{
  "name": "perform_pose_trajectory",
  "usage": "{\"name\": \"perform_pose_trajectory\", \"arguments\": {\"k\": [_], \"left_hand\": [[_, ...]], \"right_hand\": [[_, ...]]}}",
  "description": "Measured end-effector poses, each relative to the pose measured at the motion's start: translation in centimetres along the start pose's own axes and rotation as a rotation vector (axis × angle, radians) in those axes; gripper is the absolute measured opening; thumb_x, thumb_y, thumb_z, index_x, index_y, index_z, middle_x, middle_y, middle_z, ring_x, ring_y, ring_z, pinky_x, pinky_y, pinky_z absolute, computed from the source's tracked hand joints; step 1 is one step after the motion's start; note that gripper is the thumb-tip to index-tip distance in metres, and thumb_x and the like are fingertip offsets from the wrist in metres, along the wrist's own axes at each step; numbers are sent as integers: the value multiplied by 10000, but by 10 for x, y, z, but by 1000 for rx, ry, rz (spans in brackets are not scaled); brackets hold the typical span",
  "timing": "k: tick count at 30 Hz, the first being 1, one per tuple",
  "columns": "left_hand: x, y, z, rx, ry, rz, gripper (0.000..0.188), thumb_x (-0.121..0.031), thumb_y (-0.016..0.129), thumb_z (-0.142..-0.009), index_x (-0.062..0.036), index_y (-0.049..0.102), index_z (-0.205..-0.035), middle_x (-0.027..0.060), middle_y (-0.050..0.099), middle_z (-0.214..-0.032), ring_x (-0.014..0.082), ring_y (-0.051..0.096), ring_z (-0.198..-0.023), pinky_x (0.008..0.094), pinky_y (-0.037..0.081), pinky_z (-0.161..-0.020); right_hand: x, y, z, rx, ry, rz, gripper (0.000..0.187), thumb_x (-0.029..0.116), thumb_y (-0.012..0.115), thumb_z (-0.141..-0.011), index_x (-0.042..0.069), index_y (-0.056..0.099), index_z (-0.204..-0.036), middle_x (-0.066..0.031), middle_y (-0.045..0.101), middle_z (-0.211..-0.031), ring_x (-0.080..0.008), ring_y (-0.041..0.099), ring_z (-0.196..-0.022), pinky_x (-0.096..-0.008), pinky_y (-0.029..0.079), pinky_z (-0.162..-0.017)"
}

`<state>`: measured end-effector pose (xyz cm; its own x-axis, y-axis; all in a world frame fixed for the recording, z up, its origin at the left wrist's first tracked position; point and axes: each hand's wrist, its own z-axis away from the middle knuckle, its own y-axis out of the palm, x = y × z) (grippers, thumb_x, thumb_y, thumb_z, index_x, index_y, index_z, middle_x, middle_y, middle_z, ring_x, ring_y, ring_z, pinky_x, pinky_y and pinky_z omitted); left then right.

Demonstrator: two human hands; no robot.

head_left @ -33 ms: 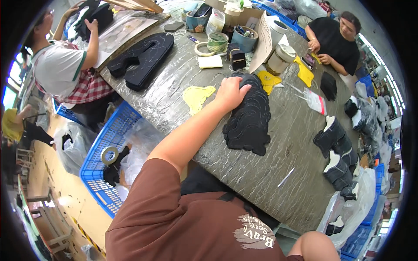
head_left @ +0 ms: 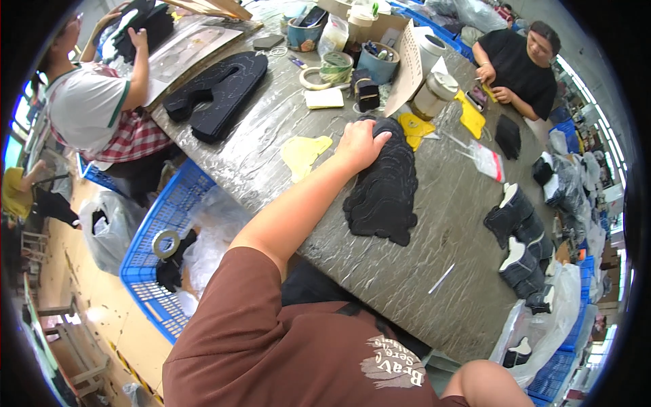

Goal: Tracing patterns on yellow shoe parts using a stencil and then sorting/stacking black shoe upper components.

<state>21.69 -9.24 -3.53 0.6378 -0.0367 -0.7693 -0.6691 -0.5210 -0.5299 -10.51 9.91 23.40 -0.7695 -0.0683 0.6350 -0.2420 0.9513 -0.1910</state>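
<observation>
My left hand [head_left: 361,144] grips the far left edge of a fanned-out pile of black cut pieces [head_left: 382,193] on the table. Its thumb lies on top, while the fingertips are partly hidden at the far end. The pieces overlap like scales, with thin pale lines along them. Left of my wrist is a yellow shaped piece [head_left: 304,154], partly behind my forearm. Another yellow piece [head_left: 415,129] sits just beyond the pile on the right. My right hand is out of sight; only a bare bent limb shows at the lower edge.
A large black stack [head_left: 220,91] occupies the table's far left. Tape rolls [head_left: 332,70], a pen pot [head_left: 378,62] and a lidded container [head_left: 437,91] stand at the back. Dark boot-like pieces [head_left: 519,230] line the right edge. Below left is a blue basket [head_left: 152,271]. Two people work across the table.
The whole view has shifted slightly. At the far left, the person's black pieces have tilted a little. My left hand stays on the pile.
</observation>
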Motion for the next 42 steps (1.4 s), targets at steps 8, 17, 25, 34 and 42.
{"name": "perform_pose_trajectory", "arguments": {"k": [8, 17, 25, 34, 42], "left_hand": [[-12, 16, -29, 357, -99, 50, 469, -284, 781, -739, -2, 628, -1081, 176, 676, -972, 304, 652, -897, 387, 510, -820], [-28, -27, 31, 773, -11, 465, 313, -188, 677, -885, -9, 564, -1115, 33, 616, -943, 104, 554, -869, 280, 482, -791], [-14, -41, 106, 613, 300, 295, 1266, -661, 767, -563, 2, 202, -1483, 245, 359, -1445, 421, 354, -1335, 490, 270, -1122], [-32, -39, 114, 557, 313, 59, 1333, -271, 932, -511, 0, 89, -1509, 226, 402, -1416, 416, 421, -1270, 471, 314, -1093], [-35, -34, 117, 586, 386, 157, 1363, -349, 940, -476, -5, 125, -1513, 231, 391, -1428, 416, 386, -1307, 476, 284, -1111]], "right_hand": [[-197, -27, 162, -984, 1272, 1098, 883, 157, 836, -617, 141, 407, -1389, -212, 267, -1490, -398, 272, -1391, -490, 304, -1114], [-225, -48, 186, -887, 1268, 1372, 1228, 122, 830, -629, 91, -6, -1528, -262, 99, -1554, -445, 167, -1424, -493, 206, -1156], [-204, -81, 190, -884, 1189, 1015, 1338, 208, 867, -582, 73, -72, -1526, -245, 69, -1568, -399, 92, -1460, -479, 106, -1184], [-207, -96, 200, -621, 1040, 1039, 1422, 326, 918, -497, 144, -34, -1537, -186, 41, -1587, -383, 44, -1475, -587, 71, -1161], [-210, -78, 214, -659, 946, 1068, 1406, 381, 917, -490, 146, 9, -1537, -176, 262, -1476, -379, 288, -1383, -650, 78, -1132]]}}
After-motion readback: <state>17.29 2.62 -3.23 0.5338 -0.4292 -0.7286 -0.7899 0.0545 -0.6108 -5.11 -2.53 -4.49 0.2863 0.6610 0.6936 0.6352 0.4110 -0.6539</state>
